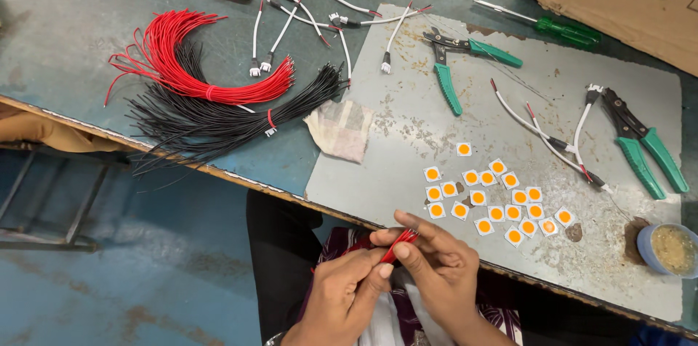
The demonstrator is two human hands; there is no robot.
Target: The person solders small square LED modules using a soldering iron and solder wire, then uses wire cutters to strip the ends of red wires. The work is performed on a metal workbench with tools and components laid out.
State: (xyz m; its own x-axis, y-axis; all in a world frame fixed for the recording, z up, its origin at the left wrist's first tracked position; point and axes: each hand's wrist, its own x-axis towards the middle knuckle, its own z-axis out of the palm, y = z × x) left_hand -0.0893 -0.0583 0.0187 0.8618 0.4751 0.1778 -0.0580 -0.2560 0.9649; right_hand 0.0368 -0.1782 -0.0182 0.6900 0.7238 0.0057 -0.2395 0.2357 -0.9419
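At the bottom centre of the frame, just below the table [87, 48] edge, the left hand [342, 295] and the right hand [440, 270] meet over the person's lap, and both have their fingers pinched closed on a short red wire [400, 246] that runs between them; what exactly is being done to its end cannot be told, since the fingertips hide it. As a judgement, the work is at an early to middle stage: one wire is in hand, while a large red wire bundle [193, 73] and a black wire bundle [218, 121], each bound with a small tie, lie seemingly untouched at the upper left. Along the top centre lie several white leads with connectors [291, 19], loose and apart from each other, and two more cross the grey mat [392, 164] at right, near the green-handled pliers [643, 146]. A second green-handled cutter [454, 62] lies at the upper middle of the mat. In the lower middle of the mat lies a cluster of small white squares with orange discs [491, 204], none joined to any wire as far as can be seen. A small round tin of yellowish paste [672, 248] stands at the right edge, and a folded rag [340, 128] lies beside the mat's left edge.
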